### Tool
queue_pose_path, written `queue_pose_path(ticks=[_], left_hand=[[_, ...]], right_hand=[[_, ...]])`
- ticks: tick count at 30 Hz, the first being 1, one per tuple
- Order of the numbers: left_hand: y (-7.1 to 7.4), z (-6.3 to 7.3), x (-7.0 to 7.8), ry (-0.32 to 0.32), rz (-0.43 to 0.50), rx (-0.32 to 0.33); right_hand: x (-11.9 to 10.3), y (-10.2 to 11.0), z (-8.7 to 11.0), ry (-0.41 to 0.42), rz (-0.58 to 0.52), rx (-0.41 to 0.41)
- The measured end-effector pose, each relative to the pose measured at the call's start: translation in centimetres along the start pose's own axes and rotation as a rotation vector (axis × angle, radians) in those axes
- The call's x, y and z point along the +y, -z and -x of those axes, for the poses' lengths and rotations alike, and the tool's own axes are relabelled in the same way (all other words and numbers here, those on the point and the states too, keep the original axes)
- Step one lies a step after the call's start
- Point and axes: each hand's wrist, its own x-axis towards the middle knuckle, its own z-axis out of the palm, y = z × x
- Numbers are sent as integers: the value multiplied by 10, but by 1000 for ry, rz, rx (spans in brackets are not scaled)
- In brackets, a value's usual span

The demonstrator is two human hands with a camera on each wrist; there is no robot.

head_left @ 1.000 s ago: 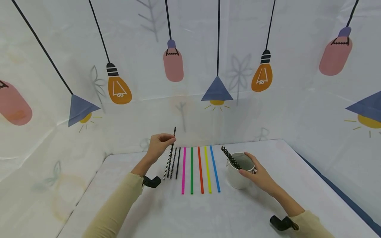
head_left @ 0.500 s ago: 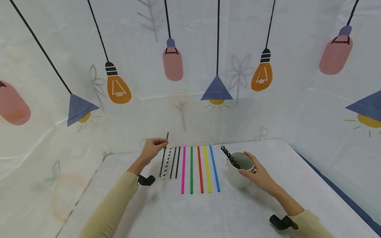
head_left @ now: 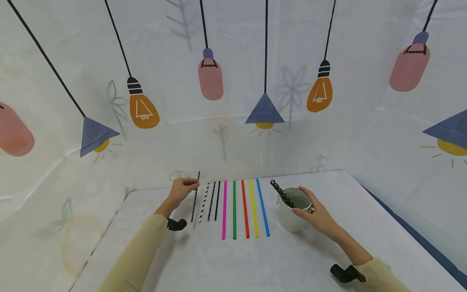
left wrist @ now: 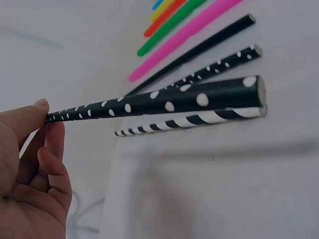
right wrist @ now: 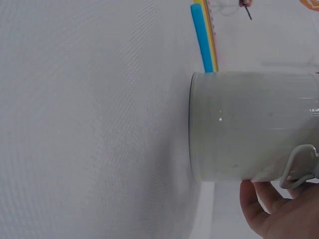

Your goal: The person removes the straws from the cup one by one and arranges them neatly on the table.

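Observation:
My left hand [head_left: 181,189] pinches a black straw with white dots [left wrist: 174,99] near its far end, between thumb and fingertips. In the head view this straw slants at the left of the row, beside a black-and-white striped straw [head_left: 204,201]. Whether its near end touches the table cannot be told. To the right lie another dotted straw [head_left: 211,200] and a plain black straw [head_left: 217,200]. My right hand [head_left: 316,213] holds a white bucket [head_left: 288,219] by its rim and side; black dotted straws [head_left: 281,191] lean out of it.
Pink [head_left: 224,211], green [head_left: 234,211], red [head_left: 245,211], yellow [head_left: 254,211] and blue [head_left: 262,209] straws lie side by side between the striped group and the bucket. A wall sheet printed with lamps [head_left: 265,109] stands behind the white table [head_left: 233,263].
My left hand has moved left and down with the dotted straw, from above the striped straw to the left of it. The right hand and the bucket stay in place.

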Motion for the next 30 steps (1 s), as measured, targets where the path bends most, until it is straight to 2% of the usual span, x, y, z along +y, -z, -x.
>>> queue_pose_path(ticks=[7, 12, 17, 24, 30], left_hand=[[-3, -3, -18, 37, -19, 2], [-6, -5, -21, 71, -45, 8], [-8, -9, -28, 72, -86, 9], [-11, -14, -40, 123, -58, -2], [-14, -17, -41, 123, -82, -10]], right_hand=[[-1, -1, 1, 1, -7, -1], [-1, 0, 0, 11, -11, -4], [-1, 0, 0, 14, -1, 3], [0, -1, -1, 25, -16, 1], [1, -1, -2, 29, -17, 1]])
